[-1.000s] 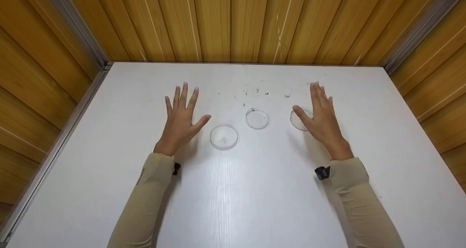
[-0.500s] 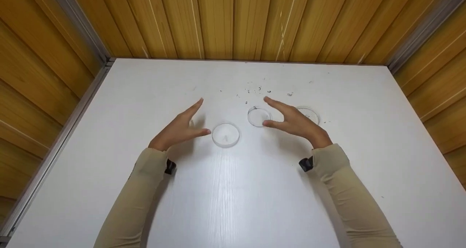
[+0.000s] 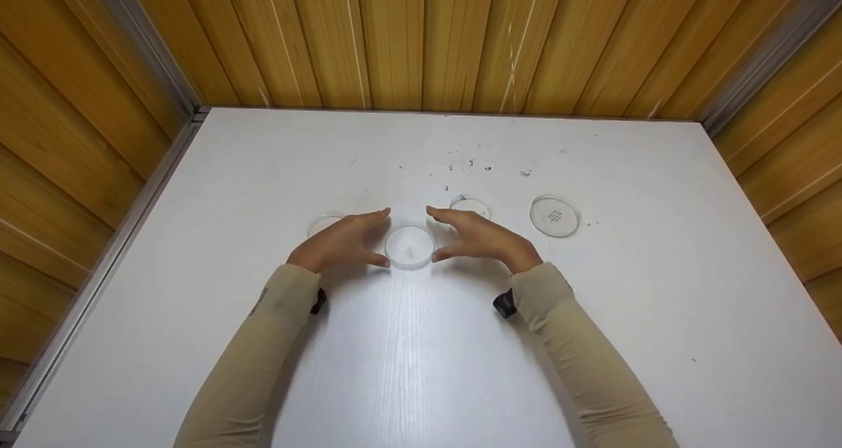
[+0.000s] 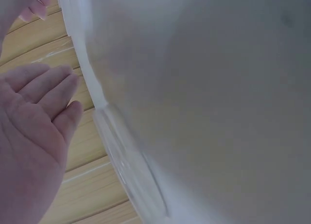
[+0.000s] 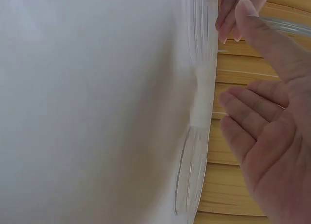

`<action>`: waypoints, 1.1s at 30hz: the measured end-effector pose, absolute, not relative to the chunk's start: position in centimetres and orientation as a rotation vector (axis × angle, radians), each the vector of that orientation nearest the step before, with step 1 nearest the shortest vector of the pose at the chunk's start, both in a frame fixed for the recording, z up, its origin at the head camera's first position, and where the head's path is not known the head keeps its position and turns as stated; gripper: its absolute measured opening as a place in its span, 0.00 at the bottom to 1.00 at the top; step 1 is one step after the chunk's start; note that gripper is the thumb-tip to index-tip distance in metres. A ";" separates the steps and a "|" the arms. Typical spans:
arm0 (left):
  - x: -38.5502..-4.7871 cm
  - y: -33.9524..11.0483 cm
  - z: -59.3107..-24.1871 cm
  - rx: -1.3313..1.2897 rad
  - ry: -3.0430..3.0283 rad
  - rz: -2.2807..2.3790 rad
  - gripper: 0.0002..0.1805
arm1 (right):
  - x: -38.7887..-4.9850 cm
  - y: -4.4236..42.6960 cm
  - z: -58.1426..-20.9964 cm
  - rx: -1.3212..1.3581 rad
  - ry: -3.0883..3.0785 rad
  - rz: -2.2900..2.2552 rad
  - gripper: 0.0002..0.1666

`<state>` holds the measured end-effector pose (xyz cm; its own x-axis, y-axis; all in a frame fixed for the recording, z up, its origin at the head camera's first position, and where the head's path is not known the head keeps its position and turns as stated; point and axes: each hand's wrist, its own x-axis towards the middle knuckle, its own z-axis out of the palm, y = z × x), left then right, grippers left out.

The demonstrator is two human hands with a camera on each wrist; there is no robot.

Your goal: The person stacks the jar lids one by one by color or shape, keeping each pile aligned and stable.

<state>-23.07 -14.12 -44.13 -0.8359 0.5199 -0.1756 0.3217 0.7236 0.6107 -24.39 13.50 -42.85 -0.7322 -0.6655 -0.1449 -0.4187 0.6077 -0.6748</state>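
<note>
A clear, shallow round dish, like a petri dish, lies on the white table between the two hands. On its left the left hand is held with thumb and fingers apart; the right hand mirrors it on the right. Their thumb tips are at the dish's rim, but contact cannot be told. Another clear dish lies partly hidden behind the left hand, and a further one is partly covered by the right hand. Relaxed fingers show on the left palm and right palm in the wrist views.
Farther right lies a clear round dish with small dark marks in its middle. Several dark specks are scattered behind the dishes on the white table. Yellow wood-look panels stand along the back and sides.
Both hands have come inward from a spread pose, the right one travelling farther left, to either side of the middle dish. The far right dish and part of the left one are now uncovered.
</note>
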 end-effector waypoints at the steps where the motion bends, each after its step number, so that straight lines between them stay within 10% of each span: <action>1: -23.1 -14.0 -44.2 0.657 2.595 0.810 0.52 | -24.3 13.2 -43.0 -0.871 2.449 -0.876 0.53; 33: -20.7 -12.0 -43.1 0.860 2.645 0.673 0.35 | -21.8 12.8 -43.2 -1.038 2.497 -0.787 0.49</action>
<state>-20.75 -11.99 -43.11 -0.7840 0.6097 -0.1168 0.4797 0.7144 0.5094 -21.79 12.81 -43.17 -0.6829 -0.7258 -0.0826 -0.5471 0.5831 -0.6006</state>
